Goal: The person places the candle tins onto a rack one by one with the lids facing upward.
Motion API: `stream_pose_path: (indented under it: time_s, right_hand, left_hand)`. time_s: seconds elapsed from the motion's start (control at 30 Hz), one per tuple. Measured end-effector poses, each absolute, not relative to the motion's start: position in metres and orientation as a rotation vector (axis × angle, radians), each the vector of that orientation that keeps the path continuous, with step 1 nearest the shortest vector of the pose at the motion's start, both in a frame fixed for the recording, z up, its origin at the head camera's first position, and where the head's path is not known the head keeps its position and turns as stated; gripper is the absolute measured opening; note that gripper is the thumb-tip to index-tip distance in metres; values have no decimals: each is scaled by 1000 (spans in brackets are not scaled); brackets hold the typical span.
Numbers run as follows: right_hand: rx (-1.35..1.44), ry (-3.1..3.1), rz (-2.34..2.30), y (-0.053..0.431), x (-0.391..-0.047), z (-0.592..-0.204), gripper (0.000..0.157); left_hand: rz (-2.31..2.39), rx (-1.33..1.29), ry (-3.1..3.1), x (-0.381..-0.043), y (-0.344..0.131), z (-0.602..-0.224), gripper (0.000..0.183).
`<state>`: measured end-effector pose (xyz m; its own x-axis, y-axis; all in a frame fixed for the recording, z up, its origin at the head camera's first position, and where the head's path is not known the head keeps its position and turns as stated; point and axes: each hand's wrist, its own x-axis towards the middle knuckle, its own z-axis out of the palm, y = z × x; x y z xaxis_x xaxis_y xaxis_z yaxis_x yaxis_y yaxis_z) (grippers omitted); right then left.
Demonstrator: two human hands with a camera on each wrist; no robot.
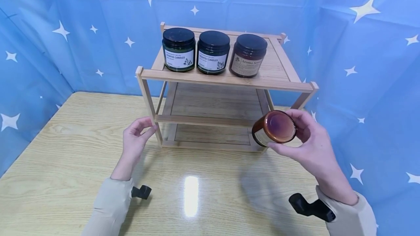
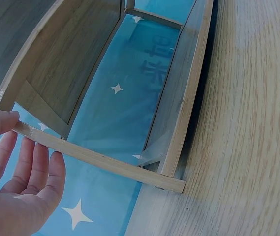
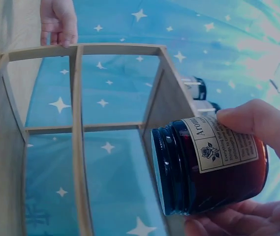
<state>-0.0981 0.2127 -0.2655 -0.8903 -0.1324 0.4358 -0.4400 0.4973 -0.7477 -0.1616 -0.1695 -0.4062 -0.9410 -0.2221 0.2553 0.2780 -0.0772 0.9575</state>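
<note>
My right hand (image 1: 311,145) grips an amber candle jar (image 1: 275,128) between thumb and fingers, in front of the right end of a wooden shelf rack (image 1: 210,120). The jar is tipped on its side, its base facing the head camera. In the right wrist view its dark lid (image 3: 171,169) and cream rose label (image 3: 222,145) show. My left hand (image 1: 136,134) pinches the rack's front left post (image 2: 85,152), thumb on one side and fingers on the other. On the top shelf stand two green candle jars (image 1: 178,50) and a brown one (image 1: 248,55), all with black lids.
The rack's middle and bottom shelves (image 1: 211,134) sit below the jars. Beneath it is a light wood table (image 1: 82,145). A blue star-patterned curtain (image 1: 108,17) hangs behind and along both sides. A black wrist mount (image 1: 311,208) sticks out from the right sleeve.
</note>
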Motion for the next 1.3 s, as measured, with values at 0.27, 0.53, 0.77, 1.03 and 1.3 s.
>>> stream_pose_path:
  time_s: [0.27, 0.53, 0.77, 1.03, 1.3]
  right_hand:
    - [500, -2284, 1498, 218, -97, -252, 66]
    - [567, -2052, 1770, 220, -99, -241, 65]
    - [487, -1986, 1829, 220, -100, -228, 65]
    - [547, -1857, 1888, 224, -106, -217, 62]
    - [602, -1772, 1824, 226, -121, -202, 61]
  left_hand:
    - [-2099, -65, -1864, -161, -170, -406, 35]
    - [-2102, -95, -1855, -161, -170, -406, 35]
    - [-2094, -90, -1869, -162, -171, -407, 35]
    - [-2119, -106, -1844, -162, -171, -407, 36]
    - [-2133, -110, -1831, -162, -171, -407, 36]
